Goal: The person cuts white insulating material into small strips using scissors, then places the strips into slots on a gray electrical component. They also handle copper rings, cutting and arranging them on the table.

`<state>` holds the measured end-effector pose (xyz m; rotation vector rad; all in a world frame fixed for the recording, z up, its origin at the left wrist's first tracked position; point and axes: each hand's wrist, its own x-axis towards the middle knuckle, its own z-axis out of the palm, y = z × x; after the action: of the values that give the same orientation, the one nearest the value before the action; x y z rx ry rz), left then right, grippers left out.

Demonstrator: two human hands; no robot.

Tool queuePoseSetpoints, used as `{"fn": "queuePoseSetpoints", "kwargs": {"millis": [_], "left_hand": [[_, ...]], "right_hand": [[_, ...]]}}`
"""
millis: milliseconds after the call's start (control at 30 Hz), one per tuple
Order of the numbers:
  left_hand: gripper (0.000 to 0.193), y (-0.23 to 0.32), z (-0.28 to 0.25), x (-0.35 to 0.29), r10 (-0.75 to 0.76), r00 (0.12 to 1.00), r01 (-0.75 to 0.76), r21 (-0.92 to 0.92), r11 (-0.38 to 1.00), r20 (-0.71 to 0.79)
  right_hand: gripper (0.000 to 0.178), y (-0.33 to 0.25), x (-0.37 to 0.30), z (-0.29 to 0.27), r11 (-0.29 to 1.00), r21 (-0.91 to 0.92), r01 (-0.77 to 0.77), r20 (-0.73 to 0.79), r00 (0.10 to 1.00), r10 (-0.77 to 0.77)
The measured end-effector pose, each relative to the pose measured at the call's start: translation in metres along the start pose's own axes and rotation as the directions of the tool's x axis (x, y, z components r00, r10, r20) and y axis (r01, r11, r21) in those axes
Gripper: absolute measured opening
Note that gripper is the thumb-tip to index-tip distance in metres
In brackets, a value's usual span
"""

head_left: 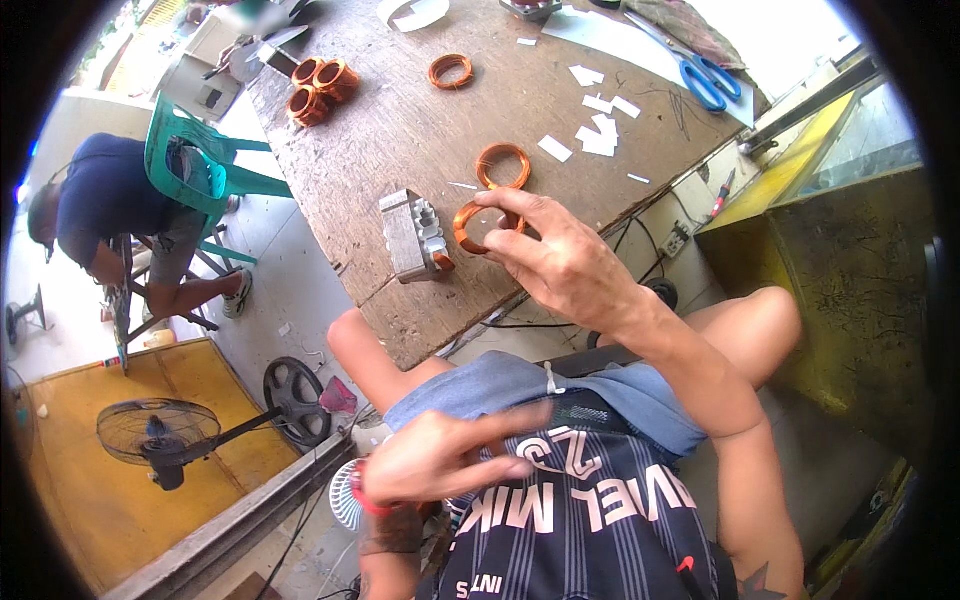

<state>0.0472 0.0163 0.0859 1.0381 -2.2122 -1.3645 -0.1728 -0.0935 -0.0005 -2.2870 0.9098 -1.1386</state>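
My right hand (570,262) is closed on a ring-shaped copper wire coil (466,232), pinching it between thumb and fingers above the wooden table. Just beyond it lies a second copper coil (503,166). To the left of the held coil, on the table, sits a grey metal stator core (402,238) with white insulation in its slots and some copper at its near end. My left hand (440,455) hovers before my torso, over the dark striped shirt; its fingers are spread, slightly blurred, with nothing in them.
On the wooden table (385,130) are several bundled coils (325,88), another coil (450,72), white paper pieces (597,136) and blue-handled scissors (708,82). A fan (158,440) stands at lower left. Another person (125,200) bends over beside a green chair (190,165).
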Motion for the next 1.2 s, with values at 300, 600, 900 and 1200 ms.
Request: {"fn": "queuePoseSetpoints", "kwargs": {"millis": [300, 600, 900, 1200], "left_hand": [[0.023, -0.098, -0.06, 0.02, 0.003, 0.767, 0.233, 0.282, 0.931, -0.641], [0.04, -0.098, -0.068, 0.022, -0.036, 0.848, 0.24, 0.323, 0.916, -0.529], [0.031, -0.098, -0.073, 0.026, -0.026, 0.853, 0.276, 0.407, 0.871, -0.522], [0.016, -0.081, -0.094, 0.046, -0.278, 0.806, 0.43, 0.196, 0.881, -0.522]], "right_hand": [[0.017, 0.007, -0.001, 0.014, 0.992, -0.123, 0.032, -0.012, 0.999, -0.034], [0.014, 0.009, -0.003, 0.014, 0.993, -0.113, 0.018, -0.001, 1.0, -0.019], [0.017, 0.011, -0.001, 0.012, 0.981, -0.186, 0.046, 0.023, 0.999, -0.042], [0.014, 0.005, 0.009, 0.016, 0.992, -0.126, 0.002, 0.026, 1.0, 0.001]]}}
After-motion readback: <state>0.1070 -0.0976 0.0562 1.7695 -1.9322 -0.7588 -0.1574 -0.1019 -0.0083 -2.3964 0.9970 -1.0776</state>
